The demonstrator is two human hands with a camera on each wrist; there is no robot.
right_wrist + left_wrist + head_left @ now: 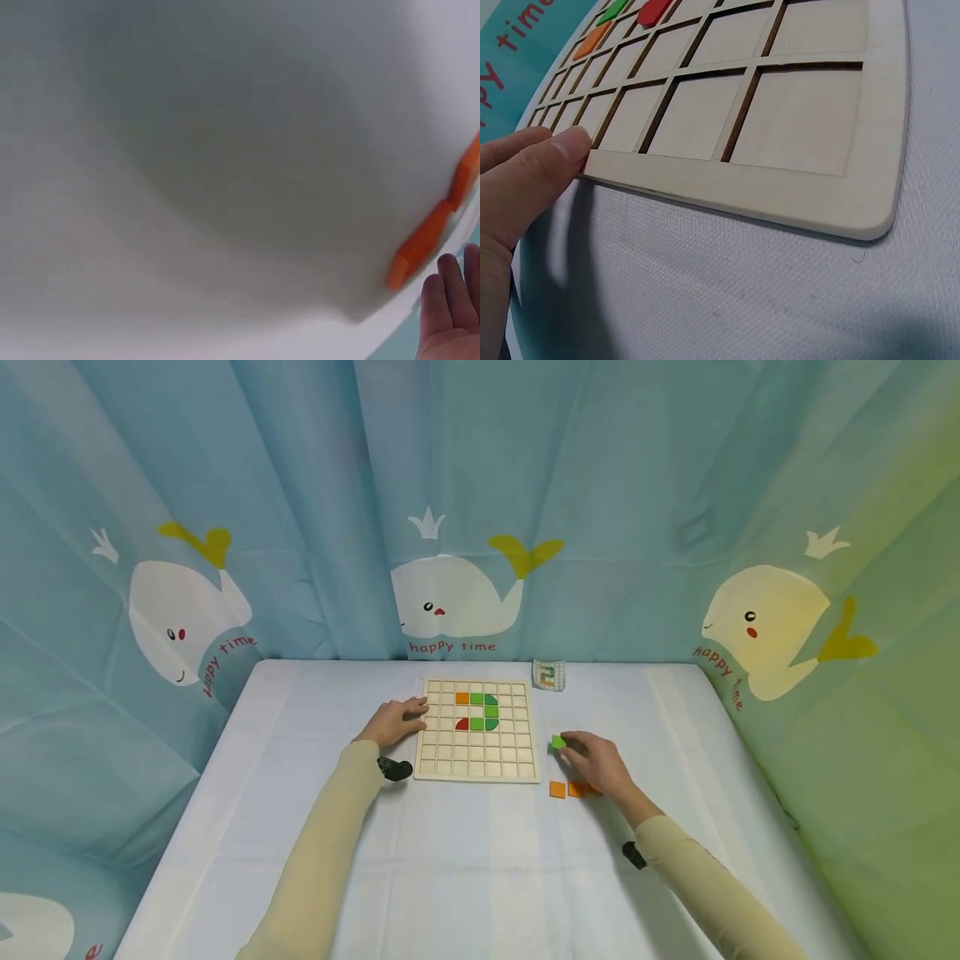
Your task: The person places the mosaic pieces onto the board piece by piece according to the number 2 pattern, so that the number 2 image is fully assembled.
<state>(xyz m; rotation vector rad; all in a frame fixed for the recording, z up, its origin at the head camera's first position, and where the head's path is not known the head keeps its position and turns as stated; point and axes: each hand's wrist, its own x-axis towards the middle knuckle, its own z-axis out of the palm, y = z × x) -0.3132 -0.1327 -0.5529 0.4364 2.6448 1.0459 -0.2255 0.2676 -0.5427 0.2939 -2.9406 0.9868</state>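
Observation:
A pale wooden grid board [476, 768] lies on the table, with several colored tiles set in its squares. Among them are an orange square [462, 698], a red rounded piece [462, 724], and green squares with dark green rounded pieces. My left hand [390, 722] rests on the board's left edge; in the left wrist view its thumb [574, 144] touches the rim. To the right of the board, my right hand [597, 762] pinches a light green square tile [558, 742] just above the table. The right wrist view shows some of its fingers, but not that tile.
Orange square tiles [557, 789] lie in a row below my right hand, partly covered by it. A small printed card [548, 675] sits at the table's back edge, showing a colored grid pattern. A blue curtain [315, 485] with whales hangs behind the white table [450, 877].

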